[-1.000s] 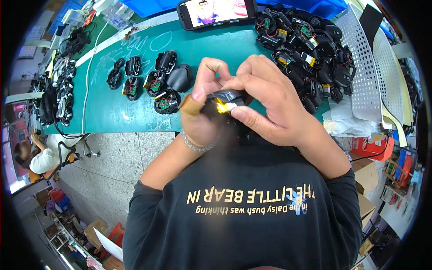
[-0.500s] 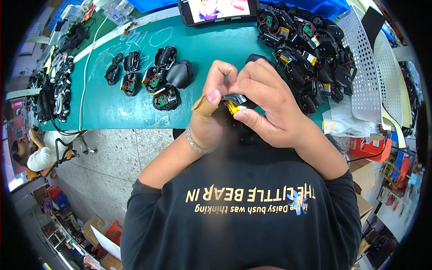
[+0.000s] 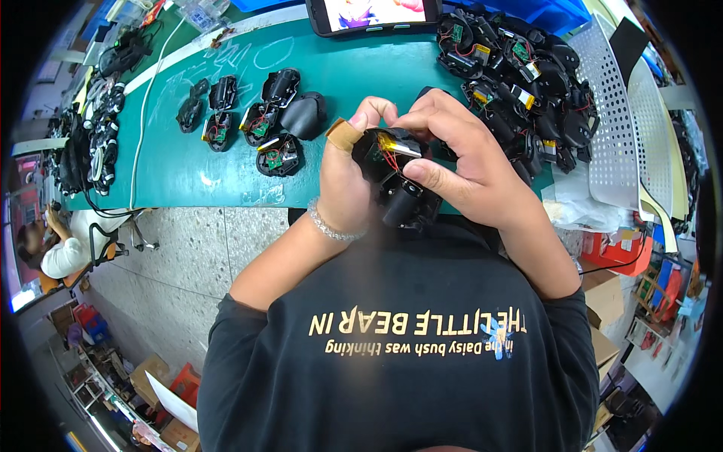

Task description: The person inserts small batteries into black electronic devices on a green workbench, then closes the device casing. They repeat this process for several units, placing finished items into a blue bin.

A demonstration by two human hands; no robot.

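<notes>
Presently your left hand (image 3: 348,188) and right hand (image 3: 463,162) are both closed around one black plastic housing (image 3: 399,184), held up over the near edge of the green surface (image 3: 188,162), just above your chest; your left thumb wears a tan bandage and your left wrist a clear bead bracelet (image 3: 330,224). Inside the open housing sit a small silver-and-yellow battery cell (image 3: 398,145) and thin red wires; its lower part is partly hidden by your fingers. On the surface to your left: a loose group of open black shells (image 3: 260,124) with small green circuit boards showing. To your right: a heaped pile of similar black parts (image 3: 520,75) with yellow-labelled cells, running under a white perforated tray (image 3: 614,128). At the far edge: a phone (image 3: 374,13) lying flat, screen lit, its top cut off by the frame. Right side, below the surface: red and blue packages (image 3: 651,271), bent by the lens and hard to make out. Lower left: brown cardboard boxes (image 3: 151,377) on the floor, and a seated person (image 3: 56,252) at the rim.
</notes>
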